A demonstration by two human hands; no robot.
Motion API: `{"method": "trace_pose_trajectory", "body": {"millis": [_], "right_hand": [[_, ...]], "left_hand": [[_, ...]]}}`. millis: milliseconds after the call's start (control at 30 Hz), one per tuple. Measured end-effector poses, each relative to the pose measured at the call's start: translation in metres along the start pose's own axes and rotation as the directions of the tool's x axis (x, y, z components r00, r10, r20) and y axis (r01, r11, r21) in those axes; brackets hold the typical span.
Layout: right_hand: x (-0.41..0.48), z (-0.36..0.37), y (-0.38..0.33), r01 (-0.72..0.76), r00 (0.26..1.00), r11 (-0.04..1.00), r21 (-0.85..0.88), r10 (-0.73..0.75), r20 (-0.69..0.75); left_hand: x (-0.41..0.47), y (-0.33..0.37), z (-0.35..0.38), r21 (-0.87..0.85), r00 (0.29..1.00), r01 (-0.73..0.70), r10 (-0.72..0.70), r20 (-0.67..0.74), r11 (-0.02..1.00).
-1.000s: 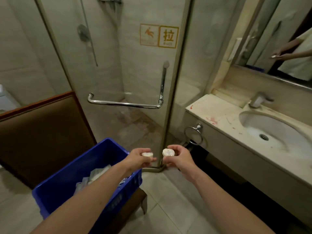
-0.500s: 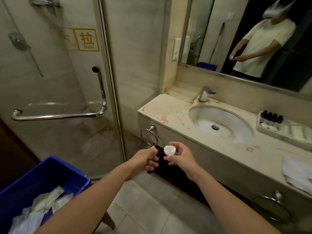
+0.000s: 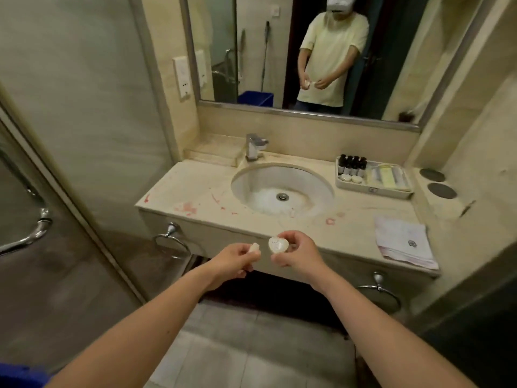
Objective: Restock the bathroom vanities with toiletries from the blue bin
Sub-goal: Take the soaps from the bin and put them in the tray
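**Two soaps held short of the vanity tray**

A sliver of the blue bin is seen at 8 o'clock, at the frame's lower edge. The left hand is curled, and a small white soap is pinched at its fingertips (only an edge is shown, so its shape cannot be told). Just beside it, the right hand is closed round a round white soap, printed face toward the camera. Both are held in the air before the counter.

The amenity tray lies at 2 o'clock from the hands, past the sink; two round soaps are already set in its front-left corner. The reach is best made along the counter's front – not across the basin – and each soap lowered flat beside those two, one hand at a time, so that the small bottles behind are not knocked.
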State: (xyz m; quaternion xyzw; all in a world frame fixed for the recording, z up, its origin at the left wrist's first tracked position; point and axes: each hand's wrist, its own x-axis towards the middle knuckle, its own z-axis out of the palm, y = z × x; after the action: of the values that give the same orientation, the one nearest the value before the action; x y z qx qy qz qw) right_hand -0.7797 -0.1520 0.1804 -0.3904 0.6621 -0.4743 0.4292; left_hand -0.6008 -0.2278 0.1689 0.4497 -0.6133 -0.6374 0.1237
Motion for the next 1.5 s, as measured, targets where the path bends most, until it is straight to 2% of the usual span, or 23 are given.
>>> {"method": "trace_pose_trajectory", "body": {"millis": [67, 267, 567, 900, 1233, 1500], "right_hand": [[0.004, -0.015, 0.002, 0.015, 1.0, 1.0, -0.023, -0.016, -0.022], [0.026, -0.058, 0.011, 0.018, 0.988, 0.994, -0.112, -0.035, -0.153], [0.09, -0.111, 0.005, -0.068, 0.943, 0.993, -0.093, 0.034, -0.33], [0.167, -0.149, -0.016, -0.111, 0.86, 0.984, -0.139, 0.025, -0.51], [0.225, -0.198, -0.02, -0.153, 0.811, 0.984, -0.091, 0.073, -0.581], [0.296, -0.27, -0.006, -0.235, 0.845, 0.961, -0.145, 0.128, -0.519]], "left_hand": [[0.013, 0.008, 0.006, 0.061, 0.999, -0.044, 0.044, 0.004, 0.997], [0.07, 0.041, 0.03, 0.087, 0.99, -0.115, 0.107, 0.09, 0.99], [0.179, 0.103, 0.049, 0.174, 0.946, -0.234, 0.183, 0.268, 0.957], [0.285, 0.161, 0.044, 0.393, 0.846, -0.519, 0.392, 0.361, 0.759], [0.368, 0.188, 0.067, 0.365, 0.863, -0.473, 0.339, 0.374, 0.802], [0.439, 0.207, 0.105, 0.414, 0.908, -0.396, 0.284, 0.306, 0.82]]}}
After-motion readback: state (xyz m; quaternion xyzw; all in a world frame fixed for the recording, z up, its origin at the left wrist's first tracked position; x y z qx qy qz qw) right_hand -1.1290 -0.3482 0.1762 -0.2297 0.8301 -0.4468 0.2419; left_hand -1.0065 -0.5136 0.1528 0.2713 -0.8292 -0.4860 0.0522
